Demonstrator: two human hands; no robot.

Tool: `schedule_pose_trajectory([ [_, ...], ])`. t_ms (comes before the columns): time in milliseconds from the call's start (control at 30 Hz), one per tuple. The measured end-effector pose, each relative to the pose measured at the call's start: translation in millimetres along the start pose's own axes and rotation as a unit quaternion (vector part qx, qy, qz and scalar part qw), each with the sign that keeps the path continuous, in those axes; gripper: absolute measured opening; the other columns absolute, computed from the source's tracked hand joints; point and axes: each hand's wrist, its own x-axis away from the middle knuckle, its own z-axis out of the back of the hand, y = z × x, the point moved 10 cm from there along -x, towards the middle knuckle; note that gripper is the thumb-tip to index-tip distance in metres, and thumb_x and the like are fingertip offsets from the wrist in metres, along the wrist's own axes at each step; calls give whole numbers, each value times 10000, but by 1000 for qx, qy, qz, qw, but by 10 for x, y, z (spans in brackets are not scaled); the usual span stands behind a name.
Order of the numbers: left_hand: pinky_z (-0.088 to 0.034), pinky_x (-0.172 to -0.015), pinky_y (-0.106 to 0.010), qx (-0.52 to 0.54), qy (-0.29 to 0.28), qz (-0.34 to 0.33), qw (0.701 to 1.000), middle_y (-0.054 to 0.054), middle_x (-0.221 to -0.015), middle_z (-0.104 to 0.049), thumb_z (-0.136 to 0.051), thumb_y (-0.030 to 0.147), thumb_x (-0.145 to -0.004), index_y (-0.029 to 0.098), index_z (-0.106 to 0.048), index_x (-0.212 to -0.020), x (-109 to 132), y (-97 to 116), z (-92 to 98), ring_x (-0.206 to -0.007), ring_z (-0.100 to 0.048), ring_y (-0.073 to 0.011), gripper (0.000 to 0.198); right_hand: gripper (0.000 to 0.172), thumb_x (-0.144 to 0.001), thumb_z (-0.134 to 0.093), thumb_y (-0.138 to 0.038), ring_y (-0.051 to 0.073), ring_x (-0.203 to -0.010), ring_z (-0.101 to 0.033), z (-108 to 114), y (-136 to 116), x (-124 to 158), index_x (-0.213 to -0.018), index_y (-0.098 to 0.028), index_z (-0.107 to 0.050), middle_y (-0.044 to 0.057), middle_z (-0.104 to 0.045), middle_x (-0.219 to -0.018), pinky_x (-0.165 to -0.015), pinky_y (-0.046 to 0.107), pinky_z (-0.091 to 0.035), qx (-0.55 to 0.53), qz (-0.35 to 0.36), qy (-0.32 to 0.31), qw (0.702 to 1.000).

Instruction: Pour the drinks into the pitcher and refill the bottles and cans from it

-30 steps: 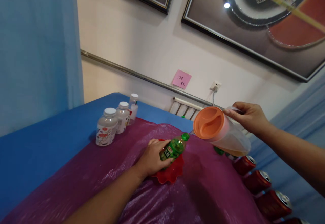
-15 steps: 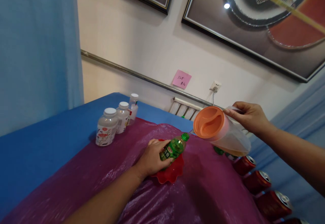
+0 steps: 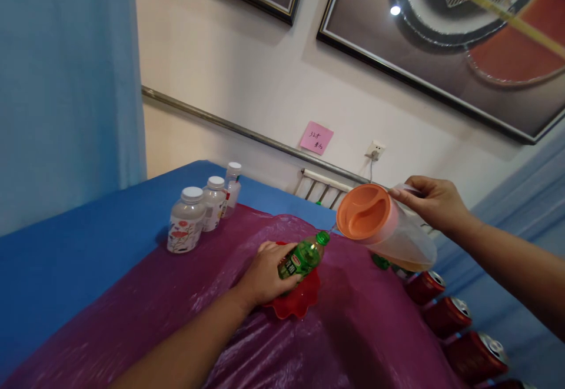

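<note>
My left hand (image 3: 267, 274) is wrapped round a green plastic bottle (image 3: 303, 256), which stands tilted on a red scalloped dish (image 3: 296, 302). My right hand (image 3: 435, 202) grips the handle of a clear pitcher (image 3: 388, 234) with an orange lid. The pitcher is tipped sideways, its spout right at the bottle's green mouth. Amber liquid lies in the pitcher's lower side.
A purple plastic sheet (image 3: 185, 312) covers part of the blue table (image 3: 66, 259). Three white-capped bottles (image 3: 186, 228) stand at the back left. A row of red cans (image 3: 448, 314) lies along the right edge. Behind are a wall, a rail and a pink note (image 3: 316, 137).
</note>
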Motion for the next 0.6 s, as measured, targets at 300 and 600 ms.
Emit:
schedule_pose_trajectory([
  [300, -381, -1023, -446, -2, -3, -1, 1000, -36, -1146, -739, -802, 324, -689, 267, -600, -1304, -1, -8, -14, -1031, -634, -273, 651, 567, -703, -698, -733, 113, -512, -330, 23, -30, 1, -556, -217, -514, -42, -343, -523, -464, 262, -262, 9, 7, 9, 1000],
  [600, -383, -1019, -453, -1, 0, -1, 1000, -41, -1133, -740, -794, 340, -692, 262, -601, -1296, -2, -6, -11, -1020, -632, -272, 639, 565, -707, -688, -740, 115, -507, -336, 8, -12, -3, -562, -221, -517, -40, -357, -527, -460, 263, -270, 13, 6, 1, 1000],
])
